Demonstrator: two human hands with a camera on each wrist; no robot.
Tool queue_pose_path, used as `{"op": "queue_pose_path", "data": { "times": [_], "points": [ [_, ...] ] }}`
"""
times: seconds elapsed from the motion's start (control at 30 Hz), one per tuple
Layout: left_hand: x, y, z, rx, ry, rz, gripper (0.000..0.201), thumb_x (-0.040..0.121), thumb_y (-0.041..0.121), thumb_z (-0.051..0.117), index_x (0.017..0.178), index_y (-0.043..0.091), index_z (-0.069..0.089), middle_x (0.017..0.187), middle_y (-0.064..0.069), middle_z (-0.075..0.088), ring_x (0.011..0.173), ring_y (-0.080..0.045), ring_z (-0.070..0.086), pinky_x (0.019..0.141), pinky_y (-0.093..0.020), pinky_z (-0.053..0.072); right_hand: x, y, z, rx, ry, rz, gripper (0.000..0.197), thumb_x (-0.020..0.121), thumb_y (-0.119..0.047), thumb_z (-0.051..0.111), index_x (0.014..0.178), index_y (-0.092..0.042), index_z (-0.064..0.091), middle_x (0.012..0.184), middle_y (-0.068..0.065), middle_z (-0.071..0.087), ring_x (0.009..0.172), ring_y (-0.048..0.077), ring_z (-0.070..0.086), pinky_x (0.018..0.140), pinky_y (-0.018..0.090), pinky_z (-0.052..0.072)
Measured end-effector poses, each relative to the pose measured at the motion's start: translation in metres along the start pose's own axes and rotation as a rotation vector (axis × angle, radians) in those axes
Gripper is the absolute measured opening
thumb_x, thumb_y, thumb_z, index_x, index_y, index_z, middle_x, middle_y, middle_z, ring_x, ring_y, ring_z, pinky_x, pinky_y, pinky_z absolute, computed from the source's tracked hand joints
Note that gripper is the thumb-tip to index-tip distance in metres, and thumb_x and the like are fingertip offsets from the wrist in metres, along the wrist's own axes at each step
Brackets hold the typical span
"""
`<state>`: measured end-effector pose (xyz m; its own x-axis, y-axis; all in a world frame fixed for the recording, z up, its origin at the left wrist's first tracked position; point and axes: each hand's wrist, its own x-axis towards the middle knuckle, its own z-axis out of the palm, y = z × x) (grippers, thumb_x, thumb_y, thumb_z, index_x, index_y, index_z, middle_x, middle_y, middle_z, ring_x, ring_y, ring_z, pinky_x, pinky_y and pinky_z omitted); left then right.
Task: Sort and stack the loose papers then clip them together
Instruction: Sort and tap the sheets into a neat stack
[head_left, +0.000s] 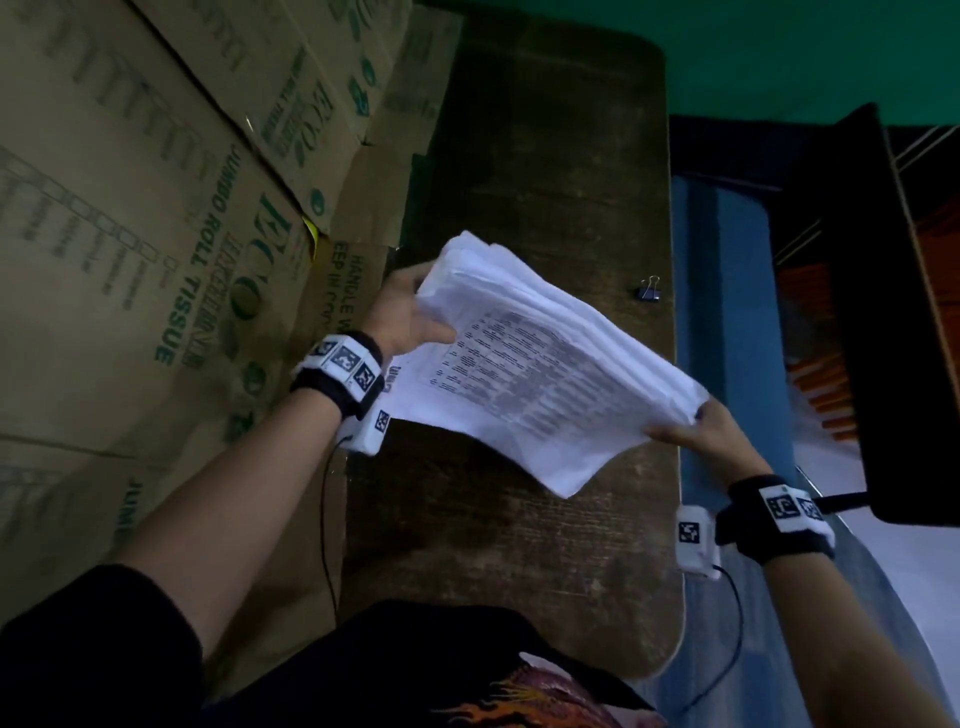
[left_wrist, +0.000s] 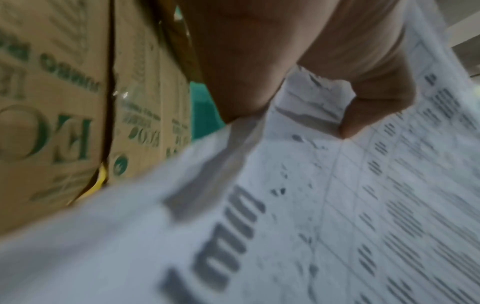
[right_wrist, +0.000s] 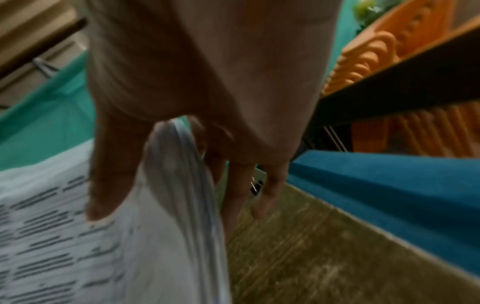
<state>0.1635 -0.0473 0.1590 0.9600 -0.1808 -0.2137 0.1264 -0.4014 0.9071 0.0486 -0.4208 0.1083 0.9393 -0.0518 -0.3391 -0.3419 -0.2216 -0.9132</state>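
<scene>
A person is holding a thick stack of white printed papers (head_left: 545, 374) up in the air over a dark brown wooden table (head_left: 545, 156). The stack is tilting, with its far corner up high and its near corner hanging low. The top sheet is showing rows of small dark print.

The left hand (head_left: 410, 317) is pinching the left edge of the stack, with the thumb lying on top of the top sheet and the fingers going under. In the left wrist view the thumb is pressing down on the print. The right hand (head_left: 696, 431) is pinching the right corner of the stack, thumb on top and fingers below. In the right wrist view the sheets are bunching between the thumb and the fingers.

A small black binder clip (head_left: 649, 292) is lying on the table near its right edge, well apart from the papers. Big brown cardboard boxes (head_left: 156, 208) with green print are standing just beside the table on the left. A blue cloth (head_left: 727, 312) is lying along the right side of the table.
</scene>
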Motion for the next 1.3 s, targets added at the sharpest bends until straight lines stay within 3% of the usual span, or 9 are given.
{"op": "queue_pose_path", "data": {
  "times": [0.13,0.27,0.37,0.57,0.77,0.87,1.0,1.17,1.3],
  "points": [
    [0.004,0.042,-0.005,0.068,-0.208,0.010,0.064,0.060,-0.001,0.084,0.115,0.022,0.061,0.101,0.008,0.063,0.105,-0.017,0.061,0.093,-0.040,0.050,0.002,-0.030,0.020,-0.281,-0.190,-0.030,0.071,0.051,-0.040,0.088,0.113,-0.018,0.060,0.100,-0.002,0.069,0.083,-0.003,0.066,0.074,0.018,0.055],
    [0.010,0.082,0.013,0.314,-0.403,0.114,0.055,0.057,0.009,0.088,0.104,0.019,0.062,0.096,0.008,0.067,0.093,-0.009,0.063,0.080,-0.033,0.053,0.010,-0.066,0.069,-0.231,-0.199,-0.058,0.030,0.067,-0.010,0.087,0.087,-0.017,0.066,0.072,-0.009,0.073,0.065,-0.002,0.068,0.060,0.017,0.054],
    [0.013,0.094,0.026,0.465,-0.445,0.112,0.057,0.053,0.012,0.090,0.100,0.021,0.060,0.095,0.001,0.069,0.089,-0.016,0.068,0.075,-0.044,0.060,0.013,-0.090,0.081,-0.067,-0.125,-0.110,0.033,0.070,-0.008,0.085,0.098,-0.004,0.068,0.088,0.010,0.075,0.080,0.022,0.074,0.068,0.034,0.061],
    [0.011,0.073,0.024,0.504,-0.509,0.070,0.055,0.062,0.008,0.084,0.106,0.027,0.057,0.094,0.003,0.070,0.087,-0.012,0.068,0.073,-0.033,0.058,0.013,-0.093,0.072,0.098,-0.030,-0.209,0.026,0.072,0.004,0.079,0.096,0.006,0.068,0.085,0.005,0.075,0.079,0.014,0.073,0.070,0.026,0.059],
    [-0.005,0.013,-0.003,0.205,-0.214,0.055,0.026,0.067,0.006,0.084,0.083,0.020,0.068,0.078,0.007,0.068,0.074,-0.003,0.062,0.069,-0.027,0.048,0.011,-0.070,0.052,0.276,0.115,-0.232,0.014,0.069,0.014,0.075,0.076,0.002,0.072,0.069,-0.001,0.074,0.067,0.010,0.070,0.066,0.022,0.056],
    [-0.025,0.004,0.019,-0.349,0.086,0.115,0.031,0.071,0.003,0.080,0.097,0.016,0.070,0.089,0.008,0.074,0.088,-0.007,0.067,0.078,-0.028,0.051,0.008,-0.074,0.053,0.352,0.150,-0.311,0.019,0.070,0.015,0.074,0.087,0.006,0.070,0.080,0.003,0.075,0.079,0.019,0.070,0.075,0.030,0.058],
    [-0.043,0.034,0.049,-0.438,0.365,0.199,0.020,0.089,0.013,0.065,0.108,0.012,0.063,0.102,0.001,0.070,0.097,-0.012,0.066,0.082,-0.023,0.051,0.001,-0.089,0.063,0.358,0.295,-0.435,0.021,0.073,0.013,0.074,0.092,0.005,0.070,0.082,-0.008,0.075,0.080,0.010,0.069,0.074,0.026,0.056],
    [-0.059,0.035,0.060,-0.314,0.432,0.348,0.035,0.094,0.013,0.056,0.124,-0.003,0.048,0.120,-0.016,0.060,0.108,-0.007,0.060,0.090,-0.012,0.047,-0.001,-0.080,0.067,0.219,0.458,-0.501,0.018,0.080,0.010,0.069,0.096,0.003,0.068,0.079,-0.021,0.072,0.077,-0.002,0.065,0.071,0.020,0.052],
    [-0.058,0.001,0.069,-0.317,0.294,0.216,0.052,0.086,0.032,0.062,0.127,0.004,0.049,0.122,-0.010,0.061,0.112,-0.009,0.060,0.092,-0.012,0.045,-0.001,-0.055,0.072,0.098,0.286,-0.389,0.033,0.082,0.014,0.064,0.105,-0.009,0.066,0.092,-0.025,0.072,0.088,-0.005,0.066,0.077,0.016,0.051]
  ]
}}
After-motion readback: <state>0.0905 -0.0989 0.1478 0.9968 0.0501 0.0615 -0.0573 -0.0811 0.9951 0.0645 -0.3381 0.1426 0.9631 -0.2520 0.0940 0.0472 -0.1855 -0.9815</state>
